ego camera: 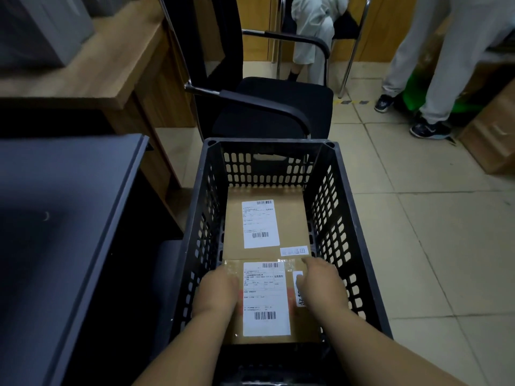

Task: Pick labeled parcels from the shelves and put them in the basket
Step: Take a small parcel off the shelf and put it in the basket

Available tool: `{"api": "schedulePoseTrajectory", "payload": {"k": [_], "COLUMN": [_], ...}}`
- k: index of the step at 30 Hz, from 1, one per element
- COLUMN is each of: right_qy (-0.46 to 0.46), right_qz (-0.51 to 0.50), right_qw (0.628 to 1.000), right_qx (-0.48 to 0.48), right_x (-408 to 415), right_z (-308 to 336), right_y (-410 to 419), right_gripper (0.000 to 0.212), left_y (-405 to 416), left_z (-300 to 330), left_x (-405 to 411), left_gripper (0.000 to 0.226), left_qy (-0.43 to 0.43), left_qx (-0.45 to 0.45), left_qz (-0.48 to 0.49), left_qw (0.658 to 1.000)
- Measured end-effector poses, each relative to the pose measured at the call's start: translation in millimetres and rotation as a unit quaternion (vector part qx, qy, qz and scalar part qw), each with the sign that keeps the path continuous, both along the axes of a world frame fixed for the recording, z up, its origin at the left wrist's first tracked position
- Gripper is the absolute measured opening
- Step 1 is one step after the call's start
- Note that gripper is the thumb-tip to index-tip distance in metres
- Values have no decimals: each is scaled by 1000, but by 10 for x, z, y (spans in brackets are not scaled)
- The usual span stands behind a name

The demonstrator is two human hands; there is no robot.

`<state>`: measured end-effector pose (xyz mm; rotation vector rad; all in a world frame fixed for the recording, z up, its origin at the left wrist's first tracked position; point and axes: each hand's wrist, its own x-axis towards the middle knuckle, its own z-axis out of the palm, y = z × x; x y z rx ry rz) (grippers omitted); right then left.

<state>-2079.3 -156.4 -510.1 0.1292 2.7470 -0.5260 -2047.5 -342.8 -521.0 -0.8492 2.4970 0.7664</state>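
Both hands are down inside the black basket (pixel 359 207), set on a labeled cardboard parcel (pixel 267 338) at its near end. The left hand (pixel 218 291) rests on the parcel's left edge with fingers curled over it, and the right hand (pixel 320 282) covers the right edge near the far corner, so the parcel sits between the two palms, held from both sides rather than pinched. Its long axis seems to run near to far, with the white shipping label (pixel 266 299) facing up and its barcode toward the near end. A second labeled parcel (pixel 289 218) lies flat just beyond it, filling the far part of the basket floor, label up and aligned the same way; the two meet at an edge. Neither hand is clearly nearer. The likely next move is to let go and draw both hands straight up and back
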Motion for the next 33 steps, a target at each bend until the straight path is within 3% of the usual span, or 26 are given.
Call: {"api": "schedulePoseTrajectory", "payload": {"k": [5, 10, 21, 33], "right_qy": [103, 158, 189, 221], "right_qz": [88, 106, 97, 263], "right_qw": [990, 981, 977, 939], "right_qx": [45, 44, 12, -20], "right_x": [-23, -84, -140, -132], "right_z": [637, 1360, 2525, 3146], "right_y": [-112, -223, -293, -293], "right_gripper": [37, 33, 28, 26], "left_y": [8, -14, -35, 176], "left_z": [713, 1457, 2754, 3482], "left_x": [-42, -136, -142, 432], "left_gripper": [20, 27, 30, 33], "left_qy": [143, 202, 254, 201], "left_qx": [-113, -211, -290, -345], "left_qz": [-114, -193, -177, -3], "left_qw": [977, 937, 905, 917]}}
